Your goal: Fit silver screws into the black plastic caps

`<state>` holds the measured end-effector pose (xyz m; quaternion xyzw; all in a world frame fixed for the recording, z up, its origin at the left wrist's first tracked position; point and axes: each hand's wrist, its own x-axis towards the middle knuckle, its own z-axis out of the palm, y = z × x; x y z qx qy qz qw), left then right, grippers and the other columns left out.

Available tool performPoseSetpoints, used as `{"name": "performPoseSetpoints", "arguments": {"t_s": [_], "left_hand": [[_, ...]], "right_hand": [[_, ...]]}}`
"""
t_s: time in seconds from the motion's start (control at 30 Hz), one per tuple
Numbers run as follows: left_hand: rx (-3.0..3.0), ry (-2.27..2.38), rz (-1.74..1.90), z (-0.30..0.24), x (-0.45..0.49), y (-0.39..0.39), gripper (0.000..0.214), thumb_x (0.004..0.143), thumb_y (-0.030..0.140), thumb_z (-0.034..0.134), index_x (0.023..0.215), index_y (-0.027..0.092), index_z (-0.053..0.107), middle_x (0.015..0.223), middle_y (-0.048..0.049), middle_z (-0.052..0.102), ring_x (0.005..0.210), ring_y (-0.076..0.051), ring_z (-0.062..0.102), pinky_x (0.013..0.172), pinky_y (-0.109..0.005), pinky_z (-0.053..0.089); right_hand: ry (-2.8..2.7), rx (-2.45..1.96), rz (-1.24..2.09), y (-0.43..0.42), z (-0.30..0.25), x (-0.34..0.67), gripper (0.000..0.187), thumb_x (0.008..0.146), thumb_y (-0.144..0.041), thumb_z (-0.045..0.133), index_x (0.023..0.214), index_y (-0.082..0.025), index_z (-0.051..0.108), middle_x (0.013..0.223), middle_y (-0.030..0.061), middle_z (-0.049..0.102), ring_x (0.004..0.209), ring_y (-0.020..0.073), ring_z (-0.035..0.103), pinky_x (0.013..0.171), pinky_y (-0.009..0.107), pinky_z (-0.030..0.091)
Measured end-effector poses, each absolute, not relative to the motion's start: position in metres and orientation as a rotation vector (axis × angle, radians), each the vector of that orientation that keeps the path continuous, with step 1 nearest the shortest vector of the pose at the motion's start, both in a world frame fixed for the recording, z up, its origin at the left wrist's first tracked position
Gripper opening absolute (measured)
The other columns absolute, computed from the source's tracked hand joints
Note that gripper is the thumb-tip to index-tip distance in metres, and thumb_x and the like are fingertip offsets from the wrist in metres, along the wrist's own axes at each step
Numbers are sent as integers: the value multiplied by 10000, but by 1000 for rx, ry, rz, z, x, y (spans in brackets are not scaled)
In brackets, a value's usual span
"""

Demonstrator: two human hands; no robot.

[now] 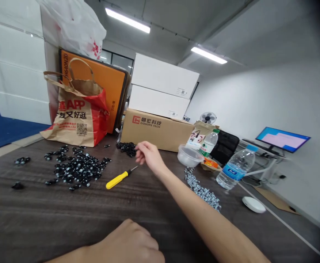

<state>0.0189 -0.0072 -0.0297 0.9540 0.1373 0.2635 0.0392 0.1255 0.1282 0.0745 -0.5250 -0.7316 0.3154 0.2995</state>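
Precariously close, right hand (149,157), fingers (140,152) loosely curled and empty, just beside the small black parts (127,149), where one careless brush could scatter them across the counter (67,219).

2 hands (149,157) (124,241), 2 water bottles (236,168) (208,143), 1 screwdriver (118,178), 2 white boxes (164,75) (158,103).

Glossy black plastic pieces (77,170) on a matt, wood-grain tabletop (67,219); bright, shiny metal fasteners (201,190); a smooth yellow plastic screwdriver handle (118,179).
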Motion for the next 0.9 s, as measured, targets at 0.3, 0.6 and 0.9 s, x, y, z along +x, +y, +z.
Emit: {"name": "performPoseSetpoints", "arguments": {"t_s": [0.3, 0.6, 0.9], "left_hand": [[2674, 454, 830, -37, 24, -3, 438, 713, 208, 893, 563, 190, 482, 519, 79, 618, 459, -107, 548, 394, -302, 160], [1943, 1069, 1000, -1, 9, 6, 200, 889, 322, 644, 746, 205, 568, 658, 38, 606, 620, -154, 572, 553, -248, 392], [1610, 963, 816, -7, 6, 20, 254, 863, 422, 657, 872, 169, 668, 664, 2, 622, 600, -170, 593, 397, -191, 438]], "right_hand": [[-1945, -1970, 254, 174, 48, 217, 284, 986, -322, 630, 1213, -151, 622, 1235, 99, 628, 1075, 243, 640, 922, 453, 553], [-2225, -1459, 547, 92, 51, 211, 118, 917, -239, 694, 973, -139, 668, 808, 11, 668, 781, 143, 645, 728, 261, 539], [-2346, -885, 729, 20, 41, 200, 192, 785, -184, 763, 924, -185, 630, 812, -24, 634, 692, 107, 578, 661, 215, 485]]}}
